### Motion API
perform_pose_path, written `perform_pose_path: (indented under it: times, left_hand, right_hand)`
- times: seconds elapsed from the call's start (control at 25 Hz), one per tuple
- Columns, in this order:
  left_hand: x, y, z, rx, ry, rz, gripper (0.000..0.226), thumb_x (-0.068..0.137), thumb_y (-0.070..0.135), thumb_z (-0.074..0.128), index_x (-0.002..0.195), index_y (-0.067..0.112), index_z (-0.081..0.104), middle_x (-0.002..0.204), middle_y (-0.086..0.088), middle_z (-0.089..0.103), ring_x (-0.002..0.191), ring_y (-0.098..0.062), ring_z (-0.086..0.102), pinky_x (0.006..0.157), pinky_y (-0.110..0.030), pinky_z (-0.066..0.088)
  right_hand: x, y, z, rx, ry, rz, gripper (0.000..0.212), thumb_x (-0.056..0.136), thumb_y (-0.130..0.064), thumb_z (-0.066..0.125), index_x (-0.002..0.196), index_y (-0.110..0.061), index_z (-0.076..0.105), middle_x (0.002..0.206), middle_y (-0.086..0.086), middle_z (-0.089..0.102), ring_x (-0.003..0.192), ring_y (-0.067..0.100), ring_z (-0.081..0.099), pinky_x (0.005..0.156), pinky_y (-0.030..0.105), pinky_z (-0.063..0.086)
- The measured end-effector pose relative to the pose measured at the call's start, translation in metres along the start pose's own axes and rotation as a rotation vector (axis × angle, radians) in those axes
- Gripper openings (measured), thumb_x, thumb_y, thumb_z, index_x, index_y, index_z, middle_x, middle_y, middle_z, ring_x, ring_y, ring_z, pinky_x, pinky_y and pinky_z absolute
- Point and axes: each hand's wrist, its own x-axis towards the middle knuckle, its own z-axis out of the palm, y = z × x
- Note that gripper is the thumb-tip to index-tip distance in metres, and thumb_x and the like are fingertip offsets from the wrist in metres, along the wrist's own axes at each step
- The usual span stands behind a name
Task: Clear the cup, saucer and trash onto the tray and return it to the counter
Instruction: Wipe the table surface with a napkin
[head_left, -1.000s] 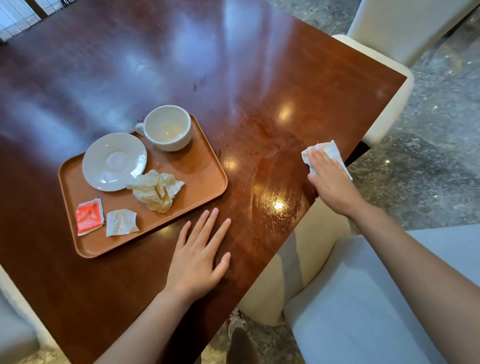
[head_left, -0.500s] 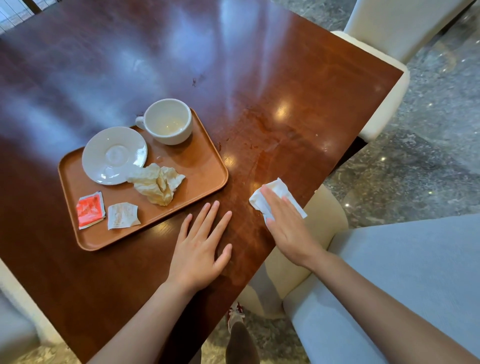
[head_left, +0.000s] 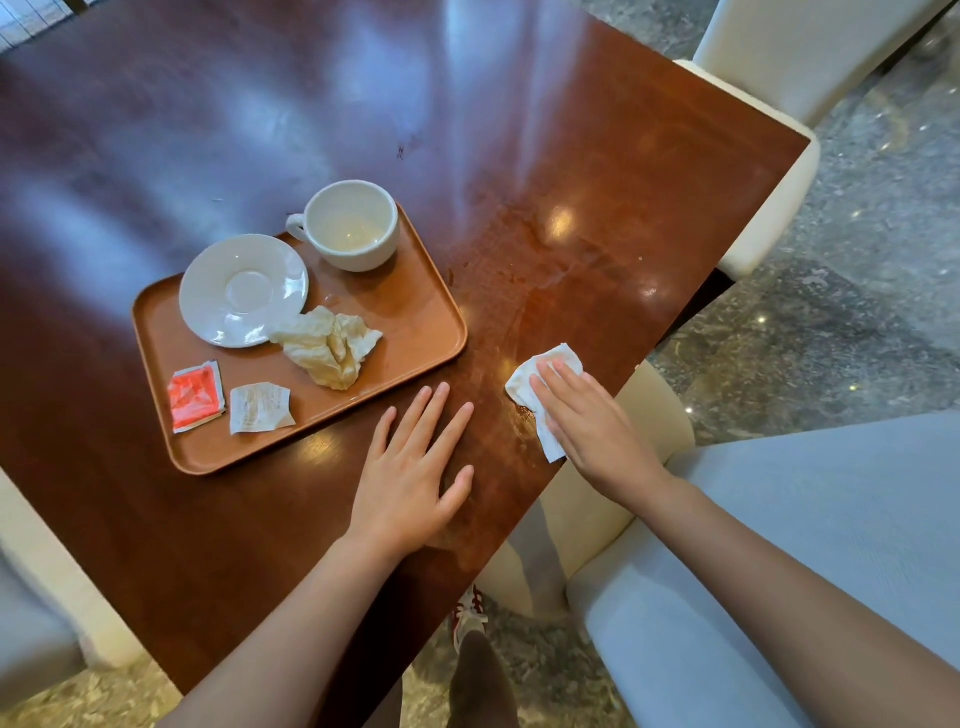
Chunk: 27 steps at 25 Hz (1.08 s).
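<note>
An orange-brown tray (head_left: 415, 312) lies on the dark wooden table (head_left: 597, 182). On it stand a white cup (head_left: 353, 226) and a white saucer (head_left: 243, 290), with a crumpled napkin (head_left: 327, 345), a red sachet (head_left: 196, 396) and a white torn sachet (head_left: 260, 408). My left hand (head_left: 410, 467) rests flat on the table just in front of the tray, fingers spread, holding nothing. My right hand (head_left: 587, 426) presses flat on a white wipe (head_left: 540, 371) near the table's right edge.
Wet streaks shine on the table to the right of the tray. Cream chairs stand at the top right (head_left: 779, 57) and below the table's right edge (head_left: 649, 410). A pale cushioned seat (head_left: 779, 545) lies at the lower right. The floor is grey stone.
My right hand has slid the white wipe from the table's far right edge back toward me and the tray. My left hand has stayed flat in place.
</note>
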Motion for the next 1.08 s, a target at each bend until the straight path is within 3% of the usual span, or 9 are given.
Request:
perform_pose_path:
  times: [0.24,0.52,0.72,0.92,1.0,1.08]
  left_hand:
    - [-0.001,-0.002,0.001,-0.003,0.011,0.006,0.060,0.089,0.047,0.035,0.145,0.030,0.025,0.156,-0.003,0.020,0.144,-0.016,0.009,0.114,-0.038,0.004]
    - [-0.002,-0.004,0.003,-0.004,0.018,0.012,0.060,0.089,0.048,0.033,0.146,0.029,0.024,0.156,-0.003,0.019,0.144,-0.016,0.009,0.114,-0.039,0.005]
    - [-0.001,-0.004,0.003,-0.007,0.022,0.015,0.059,0.089,0.047,0.033,0.145,0.028,0.026,0.156,-0.004,0.021,0.144,-0.016,0.010,0.114,-0.038,0.004]
    - [-0.002,-0.004,0.003,-0.010,0.016,0.020,0.059,0.089,0.046,0.032,0.145,0.028,0.026,0.156,-0.004,0.020,0.144,-0.016,0.010,0.115,-0.039,0.005]
    - [-0.001,-0.004,0.002,-0.013,0.016,0.018,0.059,0.089,0.046,0.032,0.145,0.028,0.026,0.156,-0.004,0.021,0.144,-0.016,0.010,0.115,-0.040,0.005]
    - [-0.001,-0.003,0.002,-0.013,0.014,0.017,0.059,0.090,0.047,0.032,0.146,0.029,0.025,0.156,-0.004,0.020,0.144,-0.016,0.009,0.115,-0.040,0.004]
  right_hand:
    - [-0.013,-0.008,0.009,-0.031,-0.062,-0.120,0.052,0.100,-0.033,0.008,0.145,-0.010,0.022,0.153,0.004,0.022,0.142,0.013,0.010,0.114,0.026,0.001]
    - [-0.032,-0.015,0.011,0.029,-0.078,-0.262,0.047,0.101,-0.032,0.018,0.142,-0.011,0.031,0.151,0.002,0.027,0.142,0.015,0.020,0.116,0.030,0.012]
    - [-0.051,-0.018,0.015,0.079,-0.057,-0.394,0.043,0.097,-0.016,0.040,0.139,-0.008,0.036,0.147,0.006,0.036,0.139,0.016,0.029,0.118,0.028,0.018]
    - [-0.059,-0.012,-0.005,-0.044,-0.149,-0.661,0.042,0.097,-0.006,0.036,0.139,-0.005,0.033,0.146,0.007,0.038,0.137,0.016,0.035,0.113,0.031,0.032]
    - [-0.050,-0.010,-0.018,0.003,-0.071,-0.580,0.038,0.102,-0.015,0.027,0.135,-0.001,0.040,0.142,0.011,0.044,0.134,0.016,0.037,0.111,0.035,0.034]
    - [-0.023,-0.006,-0.030,0.091,0.079,-0.304,0.051,0.101,-0.029,0.019,0.131,0.003,0.046,0.138,0.019,0.048,0.131,0.018,0.036,0.110,0.040,0.033]
